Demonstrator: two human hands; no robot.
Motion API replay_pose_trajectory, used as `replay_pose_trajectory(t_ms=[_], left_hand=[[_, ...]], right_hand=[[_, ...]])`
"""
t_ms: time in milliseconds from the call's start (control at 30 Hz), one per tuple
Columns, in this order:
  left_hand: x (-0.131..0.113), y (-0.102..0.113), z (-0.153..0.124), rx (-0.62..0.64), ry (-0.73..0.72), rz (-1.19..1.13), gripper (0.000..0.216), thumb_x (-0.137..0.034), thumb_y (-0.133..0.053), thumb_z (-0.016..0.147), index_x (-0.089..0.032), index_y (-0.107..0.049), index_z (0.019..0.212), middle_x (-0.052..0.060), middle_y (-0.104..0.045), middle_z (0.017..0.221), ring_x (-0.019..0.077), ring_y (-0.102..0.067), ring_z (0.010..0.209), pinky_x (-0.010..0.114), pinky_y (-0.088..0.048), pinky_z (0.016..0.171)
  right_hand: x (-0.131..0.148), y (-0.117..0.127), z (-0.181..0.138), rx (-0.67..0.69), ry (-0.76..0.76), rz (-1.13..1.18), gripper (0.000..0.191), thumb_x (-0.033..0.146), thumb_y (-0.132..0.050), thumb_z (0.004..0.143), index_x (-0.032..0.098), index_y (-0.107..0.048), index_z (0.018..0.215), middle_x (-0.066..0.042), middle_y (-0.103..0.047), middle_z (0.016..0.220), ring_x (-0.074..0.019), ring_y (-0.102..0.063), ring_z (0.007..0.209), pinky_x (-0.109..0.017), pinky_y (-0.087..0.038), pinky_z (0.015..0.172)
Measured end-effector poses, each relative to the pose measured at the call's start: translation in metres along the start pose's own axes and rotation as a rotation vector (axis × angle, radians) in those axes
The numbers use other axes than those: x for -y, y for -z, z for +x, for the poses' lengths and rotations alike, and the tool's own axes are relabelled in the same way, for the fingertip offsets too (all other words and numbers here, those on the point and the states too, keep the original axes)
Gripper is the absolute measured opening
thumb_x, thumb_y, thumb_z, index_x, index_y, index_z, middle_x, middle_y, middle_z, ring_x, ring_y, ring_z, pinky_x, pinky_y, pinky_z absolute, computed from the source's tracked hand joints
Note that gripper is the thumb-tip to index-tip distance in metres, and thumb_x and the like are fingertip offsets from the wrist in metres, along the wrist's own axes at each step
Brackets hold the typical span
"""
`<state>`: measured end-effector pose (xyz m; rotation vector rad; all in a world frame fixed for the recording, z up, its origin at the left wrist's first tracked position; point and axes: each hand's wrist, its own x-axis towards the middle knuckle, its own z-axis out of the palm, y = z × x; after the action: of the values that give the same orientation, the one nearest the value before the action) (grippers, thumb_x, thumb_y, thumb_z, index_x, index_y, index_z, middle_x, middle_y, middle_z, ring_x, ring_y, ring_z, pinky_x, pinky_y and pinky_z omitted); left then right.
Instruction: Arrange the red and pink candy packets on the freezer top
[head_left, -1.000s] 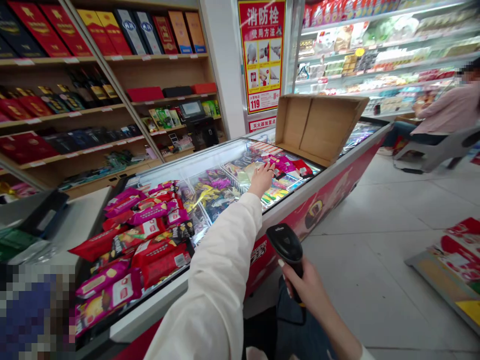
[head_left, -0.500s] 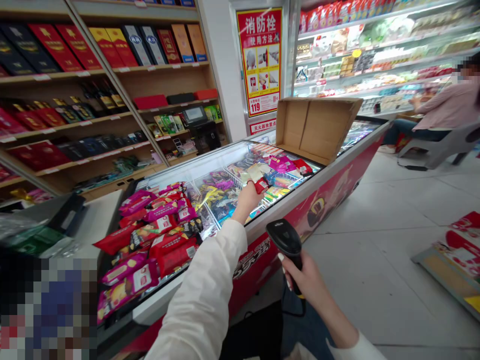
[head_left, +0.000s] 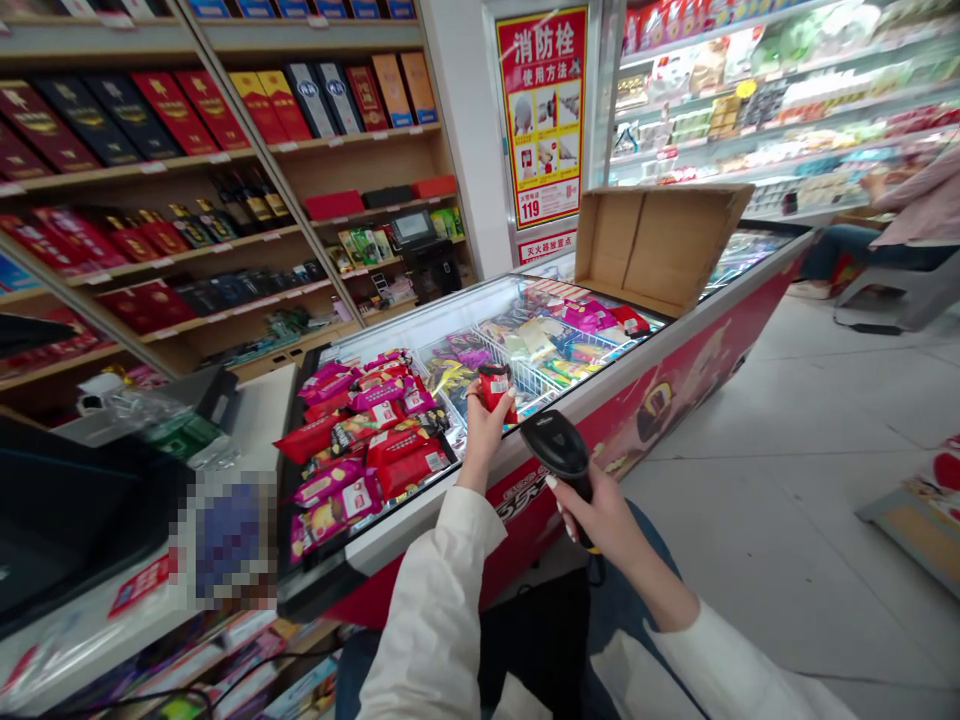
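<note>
A small red snack packet (head_left: 496, 386) with a white barcode label is upright in my left hand (head_left: 484, 425), its fingers closed on the packet's sides over the freezer's near edge. My right hand (head_left: 589, 505) grips the handle of a black barcode scanner (head_left: 559, 445), whose head points up and left, close to the packet but apart from it. Many red, purple and black packets (head_left: 375, 430) lie piled on the left end of the chest freezer (head_left: 637, 360). Through its open part, wire baskets (head_left: 529, 375) with more packets show.
An open cardboard box (head_left: 656, 250) stands on the freezer's far part. To the left is a counter (head_left: 255, 410) with a plastic bag. Shelves of boxes and bottles line the back. A seated person (head_left: 915, 210) is at the far right, near a lit refrigerated shelf.
My left hand has come back from over the baskets toward me with the red packet, turning its barcode label into view. The scanner has shifted slightly left, and the whole view has turned left.
</note>
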<state>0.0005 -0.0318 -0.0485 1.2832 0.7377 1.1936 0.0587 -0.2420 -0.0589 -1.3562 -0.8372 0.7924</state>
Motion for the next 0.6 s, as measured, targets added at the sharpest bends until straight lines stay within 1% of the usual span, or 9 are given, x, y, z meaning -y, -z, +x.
replay_pose_trajectory(t_ms=[100,200,300,467,600], left_hand=[[0.002,0.004,0.0,-0.004,-0.068,-0.033,0.069,-0.033,-0.097,0.071,-0.025,-0.048,0.119,0.004,-0.072,0.11,0.0222,-0.073,0.104,0.036,-0.056,0.101],[0.006,0.005,0.002,0.021,-0.104,-0.06,0.075,-0.036,-0.1,0.067,-0.025,-0.047,0.119,0.003,-0.071,0.108,0.0217,-0.074,0.099,0.037,-0.058,0.096],[0.011,0.006,0.003,0.038,-0.113,-0.08,0.074,-0.038,-0.099,0.069,-0.025,-0.046,0.119,0.002,-0.071,0.108,0.0198,-0.074,0.094,0.035,-0.058,0.093],[0.013,0.007,0.003,0.061,-0.133,-0.117,0.069,-0.034,-0.097,0.071,-0.025,-0.046,0.117,0.0,-0.07,0.105,0.0165,-0.072,0.091,0.033,-0.058,0.092],[0.01,0.007,0.004,0.039,-0.13,-0.047,0.069,-0.032,-0.095,0.073,-0.025,-0.047,0.121,0.003,-0.071,0.108,0.0188,-0.074,0.094,0.036,-0.058,0.094]], right_hand=[[0.004,-0.005,0.004,0.011,0.021,-0.009,0.036,0.057,-0.073,0.092,0.025,-0.055,0.09,0.008,-0.058,0.049,-0.0149,-0.055,0.037,-0.026,-0.046,0.045],[0.008,-0.01,0.007,0.037,0.037,-0.027,0.035,0.056,-0.073,0.093,0.025,-0.056,0.092,0.008,-0.057,0.047,-0.016,-0.055,0.037,-0.027,-0.046,0.045],[0.011,-0.014,0.006,0.054,0.04,-0.044,0.033,0.054,-0.072,0.094,0.025,-0.057,0.093,0.008,-0.057,0.046,-0.0166,-0.056,0.037,-0.027,-0.046,0.046],[0.013,-0.015,0.003,0.056,0.035,-0.056,0.034,0.055,-0.071,0.095,0.025,-0.057,0.091,0.008,-0.057,0.045,-0.0168,-0.056,0.037,-0.028,-0.046,0.047],[0.014,-0.013,0.001,0.048,0.037,-0.044,0.036,0.057,-0.072,0.094,0.025,-0.058,0.092,0.008,-0.057,0.045,-0.0169,-0.056,0.037,-0.028,-0.046,0.047]])
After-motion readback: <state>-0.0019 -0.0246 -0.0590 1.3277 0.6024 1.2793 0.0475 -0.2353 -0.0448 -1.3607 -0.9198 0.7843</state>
